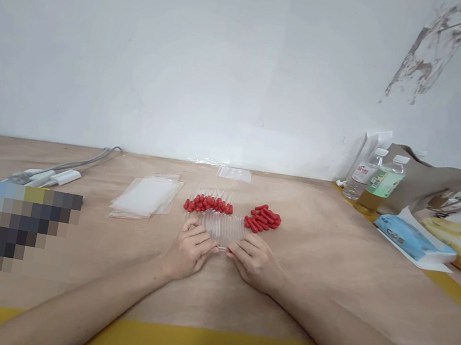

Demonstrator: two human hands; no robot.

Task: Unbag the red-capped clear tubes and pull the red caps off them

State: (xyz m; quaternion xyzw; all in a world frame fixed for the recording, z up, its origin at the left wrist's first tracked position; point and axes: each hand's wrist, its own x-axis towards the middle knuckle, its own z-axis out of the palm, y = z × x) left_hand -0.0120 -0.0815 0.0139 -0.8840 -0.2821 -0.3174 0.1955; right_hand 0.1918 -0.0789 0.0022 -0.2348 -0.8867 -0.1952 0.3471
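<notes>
My left hand [193, 249] is closed in a pinch on one end of a thin clear tube [222, 248]. Facing it, the fingers of my right hand [257, 261] are closed on a small red rubber bulb [230, 251] at the tube's other end; whether the bulb is pushed on cannot be made out. Just beyond both hands lies a row of clear tubes [225, 228] without bulbs. Behind that row, droppers with red bulbs [207, 204] lie side by side. A heap of loose red bulbs [264, 219] sits beyond my right hand.
Flat clear plastic bags [146, 196] lie to the left, and another small bag [234, 174] is near the wall. Cables and a white plug [66, 177] are at far left. Two bottles [384, 182], a grey bag [429, 184] and tissue packs [415, 241] stand at right.
</notes>
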